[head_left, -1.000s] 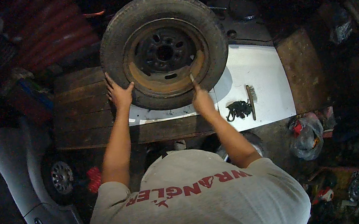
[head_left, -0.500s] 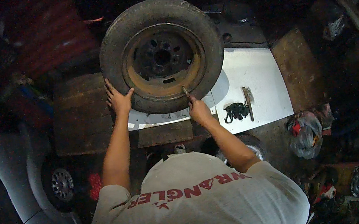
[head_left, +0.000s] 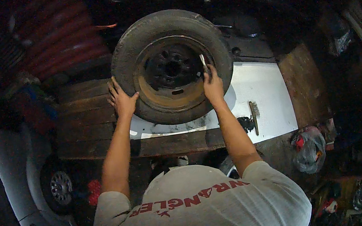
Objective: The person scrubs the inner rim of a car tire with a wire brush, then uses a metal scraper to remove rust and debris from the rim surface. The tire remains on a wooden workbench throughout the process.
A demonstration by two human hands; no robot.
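A black tyre (head_left: 150, 29) on a rusty, dark steel rim (head_left: 153, 91) stands face-on in front of me, above a white sheet. My left hand (head_left: 124, 102) rests against the tyre's lower left edge, fingers spread and thumb on the sidewall. At the right side of the rim, my right hand (head_left: 213, 85) is closed around a slim tool (head_left: 202, 59). Its pale, narrow tip sticks up past the fingers near the rim's edge; its handle is mostly hidden, and I cannot tell its exact kind.
On the white sheet (head_left: 266, 86) lie a wire brush (head_left: 254, 118) and a dark tangled bundle (head_left: 245, 124). Wooden boards (head_left: 82, 109) flank it. A grey car (head_left: 18, 184) stands at the left, a plastic bag (head_left: 309, 150) at the right, and red corrugated panels (head_left: 60, 42) at the far left.
My right hand has moved with the tool from the bottom of the rim up to its right side. My left hand stays on the tyre. The whole view has shifted slightly.
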